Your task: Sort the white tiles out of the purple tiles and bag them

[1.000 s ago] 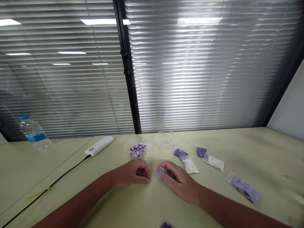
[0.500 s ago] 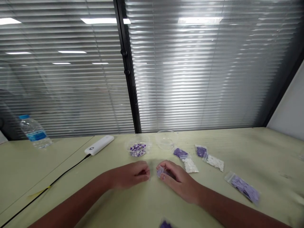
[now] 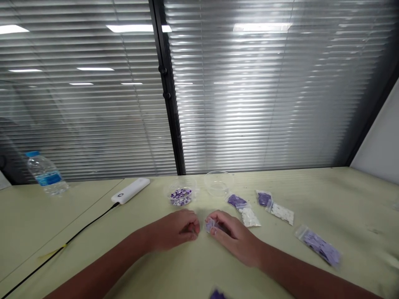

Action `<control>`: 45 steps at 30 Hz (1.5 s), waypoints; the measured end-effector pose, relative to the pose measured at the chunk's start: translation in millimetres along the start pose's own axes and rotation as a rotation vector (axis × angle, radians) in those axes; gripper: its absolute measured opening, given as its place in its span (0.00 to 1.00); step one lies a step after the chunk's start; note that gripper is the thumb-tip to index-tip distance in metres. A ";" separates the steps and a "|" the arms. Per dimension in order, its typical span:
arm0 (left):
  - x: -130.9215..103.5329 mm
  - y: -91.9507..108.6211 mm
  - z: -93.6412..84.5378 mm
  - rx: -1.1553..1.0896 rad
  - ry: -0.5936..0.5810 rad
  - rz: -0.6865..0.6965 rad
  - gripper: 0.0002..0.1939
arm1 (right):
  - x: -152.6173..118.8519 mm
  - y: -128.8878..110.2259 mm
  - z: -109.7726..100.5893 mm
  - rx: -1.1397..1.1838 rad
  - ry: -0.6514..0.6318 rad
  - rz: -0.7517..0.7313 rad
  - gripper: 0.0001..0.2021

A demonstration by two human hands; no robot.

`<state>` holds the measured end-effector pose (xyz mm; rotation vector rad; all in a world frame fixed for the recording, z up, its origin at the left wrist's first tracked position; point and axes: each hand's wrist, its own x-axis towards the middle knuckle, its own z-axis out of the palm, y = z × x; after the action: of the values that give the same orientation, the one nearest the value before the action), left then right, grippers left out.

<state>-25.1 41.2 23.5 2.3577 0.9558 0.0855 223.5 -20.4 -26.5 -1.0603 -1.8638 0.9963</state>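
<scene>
My right hand [image 3: 232,236] is closed on a small clear bag of pale purple pieces [image 3: 210,224], pinched between thumb and fingers over the table. A little to its left, my left hand [image 3: 179,228] has its fingers curled toward the thumb, and whatever they may hold is hidden. A narrow gap separates the two hands. Behind them stands a clear round tub with purple and white bits [image 3: 181,196]. Beside it is another clear tub [image 3: 219,184]. Just right of my right hand lie a bag of dark purple pieces [image 3: 237,201] and a bag of white pieces [image 3: 249,216].
Farther right are a small purple bag [image 3: 264,199], another white bag [image 3: 283,212] and a long lilac bag [image 3: 321,247]. A dark purple item [image 3: 217,294] shows at the bottom edge. On the left are a white power bank [image 3: 131,190], its black cable [image 3: 90,224] and a water bottle [image 3: 47,174].
My left hand has shifted slightly right, closer to the bag in my right hand. My right hand stays where it was.
</scene>
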 end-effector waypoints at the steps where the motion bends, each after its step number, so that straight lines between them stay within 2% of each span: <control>1: 0.9 -0.8 1.5 0.006 0.003 -0.002 0.05 | 0.2 0.0 0.1 0.000 -0.002 -0.004 0.10; 6: 0.9 0.1 7.8 -0.001 0.017 -0.037 0.08 | 0.3 0.5 0.8 0.006 -0.004 -0.007 0.10; 11: -3.4 8.2 6.9 -0.078 0.045 -0.011 0.13 | -0.7 -2.5 -0.3 0.001 -0.016 0.008 0.10; 18: 3.0 22.8 6.9 -0.403 0.158 -0.020 0.21 | 1.1 0.0 0.0 0.007 0.007 -0.041 0.08; 24: 9.0 20.8 7.9 -0.599 0.213 -0.042 0.23 | 1.9 3.0 1.1 0.039 0.008 -0.061 0.09; 29: 11.4 13.2 15.9 -0.627 0.309 -0.038 0.19 | 2.0 0.9 0.4 0.061 0.006 -0.074 0.10; 34: 13.3 10.7 39.2 -0.566 0.438 -0.009 0.13 | 0.4 -6.4 -2.4 0.118 0.003 -0.088 0.17; 38: 13.9 14.3 53.8 -0.596 0.368 -0.016 0.14 | -2.6 -7.9 -4.1 0.192 0.031 -0.070 0.20; 42: 13.4 19.0 59.1 -0.630 0.293 0.001 0.17 | -4.7 -4.7 -3.7 0.205 0.078 -0.069 0.21; 45: 13.7 18.8 61.4 -0.649 0.285 -0.014 0.19 | -5.0 -6.1 -2.9 0.174 0.096 -0.131 0.20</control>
<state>13.1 9.0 -19.0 1.7604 0.9012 0.6406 226.0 -26.3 -21.1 -0.8571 -1.7120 0.9941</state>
